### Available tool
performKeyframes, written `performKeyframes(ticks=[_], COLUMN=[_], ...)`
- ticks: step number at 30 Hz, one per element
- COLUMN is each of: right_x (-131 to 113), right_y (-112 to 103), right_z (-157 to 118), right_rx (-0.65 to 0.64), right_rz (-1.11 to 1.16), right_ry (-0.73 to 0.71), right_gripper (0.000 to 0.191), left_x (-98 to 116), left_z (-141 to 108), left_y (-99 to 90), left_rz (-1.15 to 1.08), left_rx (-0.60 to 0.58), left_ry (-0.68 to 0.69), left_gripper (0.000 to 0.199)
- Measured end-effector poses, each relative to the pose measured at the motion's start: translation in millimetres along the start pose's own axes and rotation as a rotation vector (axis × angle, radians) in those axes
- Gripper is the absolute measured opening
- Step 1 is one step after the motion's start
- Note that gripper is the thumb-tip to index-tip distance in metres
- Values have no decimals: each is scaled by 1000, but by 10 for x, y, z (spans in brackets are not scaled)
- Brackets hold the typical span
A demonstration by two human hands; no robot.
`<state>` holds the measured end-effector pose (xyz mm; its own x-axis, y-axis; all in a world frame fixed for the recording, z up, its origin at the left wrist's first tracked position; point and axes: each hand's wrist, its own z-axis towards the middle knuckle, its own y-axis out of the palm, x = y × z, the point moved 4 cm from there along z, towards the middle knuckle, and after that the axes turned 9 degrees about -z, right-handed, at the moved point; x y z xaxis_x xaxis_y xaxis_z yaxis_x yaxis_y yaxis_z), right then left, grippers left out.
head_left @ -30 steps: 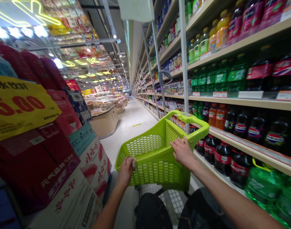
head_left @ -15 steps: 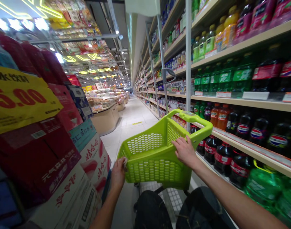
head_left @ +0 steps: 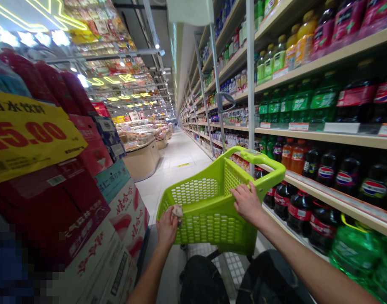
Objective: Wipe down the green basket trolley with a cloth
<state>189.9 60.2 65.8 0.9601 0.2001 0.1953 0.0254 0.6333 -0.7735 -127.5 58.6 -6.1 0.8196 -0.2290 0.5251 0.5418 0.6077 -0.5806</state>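
Note:
In front of my knees stands a lime-green plastic shopping cart (head_left: pixel 209 226), its perforated basket turned sideways to me. My left hand (head_left: pixel 167 228) pinches a crumpled pale cloth (head_left: pixel 177 211), which touches the basket's upper rim near its left end. Over the rim closer to the handle, my right hand (head_left: pixel 248 203) is closed, with the fingers bent across the edge. The cart's raised handle (head_left: pixel 269 166) lies just beyond my right hand, and nothing touches it.
Shelves of soft drink bottles (head_left: pixel 326 171) run along the right, close to the cart. Stacked drink cartons (head_left: pixel 117 219) with a yellow price sign (head_left: pixel 31 135) crowd the left. A tiled aisle (head_left: pixel 171 156) stretches ahead past low display counters (head_left: pixel 143 158).
My left hand has moved right along the basket's rim with the cloth, which now shows more plainly. My right hand stays at its place on the rim.

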Motion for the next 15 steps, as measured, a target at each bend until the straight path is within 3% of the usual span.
performKeyframes(ticks=[5, 7, 10, 13, 15], right_x=[15, 35, 51, 40, 31], right_y=[1, -6, -14, -14, -13], right_z=[-1, -8, -21, -29, -31], right_rx=[2, 2, 5, 4, 2], right_rz=[5, 2, 4, 8, 3], right_ry=[-5, -10, -11, -5, 9], right_gripper=[36, 36, 36, 35, 35], left_x=[392, 420, 89, -358, -395], left_z=[-36, -49, -65, -71, -74], left_y=[274, 301, 116, -196, -224], left_rz=[-66, -101, -102, -69, -83], left_rx=[-111, -137, -119, 80, 93], left_ry=[145, 209, 201, 51, 25], left_gripper=[47, 50, 52, 50, 49])
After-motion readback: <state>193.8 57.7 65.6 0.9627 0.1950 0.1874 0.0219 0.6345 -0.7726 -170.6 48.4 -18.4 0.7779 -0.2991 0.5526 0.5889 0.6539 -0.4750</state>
